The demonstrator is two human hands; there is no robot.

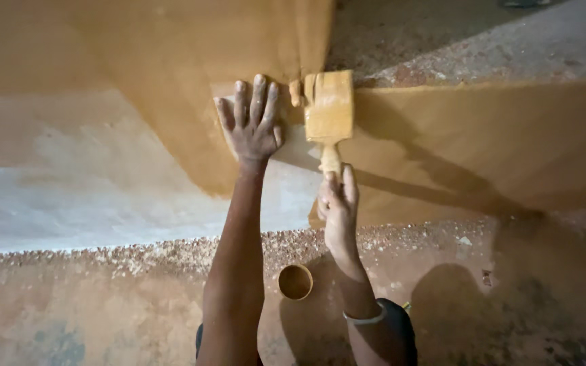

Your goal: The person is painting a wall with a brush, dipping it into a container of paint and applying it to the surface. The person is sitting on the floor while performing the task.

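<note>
We see one wide brush (329,108), bristles and body caked in ochre paint, pressed on the wall (510,142) at the corner. Right hand (337,203) grips its handle, fingers closed. Left hand (252,122) lies open, flat on the wall just beside the brush. One small round cup (295,281) sits on the gritty floor (103,312) between our forearms. Unpainted pale patch at left.

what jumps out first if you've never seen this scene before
The wide paintbrush, loaded with ochre paint, sits at top centre, held by its handle in the right hand. Beside it the left hand lies flat, fingers spread, on the half-coated wall. Lower down, a small round cup stands on the gritty floor between the forearms.
</note>
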